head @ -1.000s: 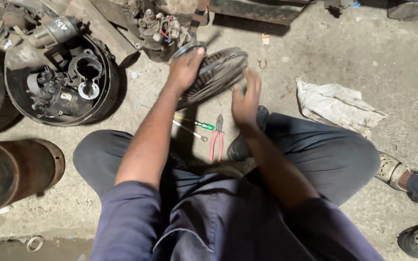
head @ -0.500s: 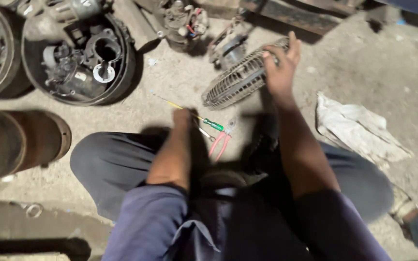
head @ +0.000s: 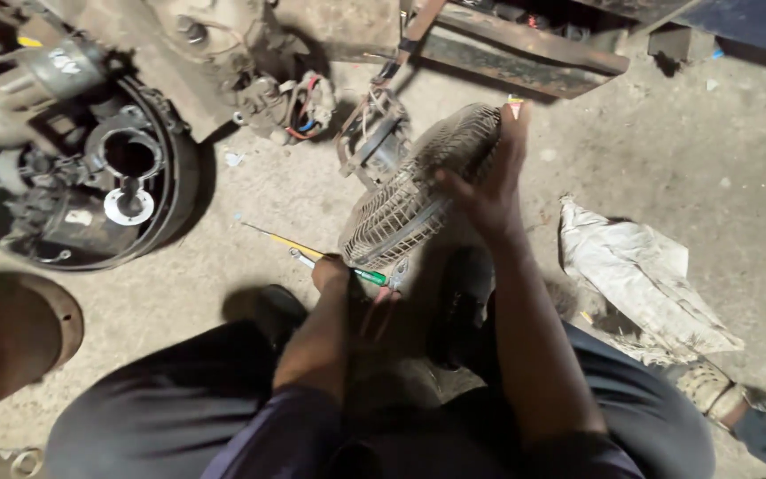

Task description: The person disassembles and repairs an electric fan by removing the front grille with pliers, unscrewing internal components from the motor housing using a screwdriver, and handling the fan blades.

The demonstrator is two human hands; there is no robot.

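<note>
Bare concrete floor [head: 684, 168] lies open right of the fan guard [head: 418, 191]. Left of it, a parts-filled round tub [head: 82, 177] blocks passage; behind it, a wired motor [head: 290, 102]; right-front, a crumpled rag [head: 636, 270].

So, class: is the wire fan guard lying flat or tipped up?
Tipped up: the right hand holds the fan guard on edge.

Right hand [head: 489, 191] raised, fingers spread, left hand [head: 332, 270] low, curled
</note>
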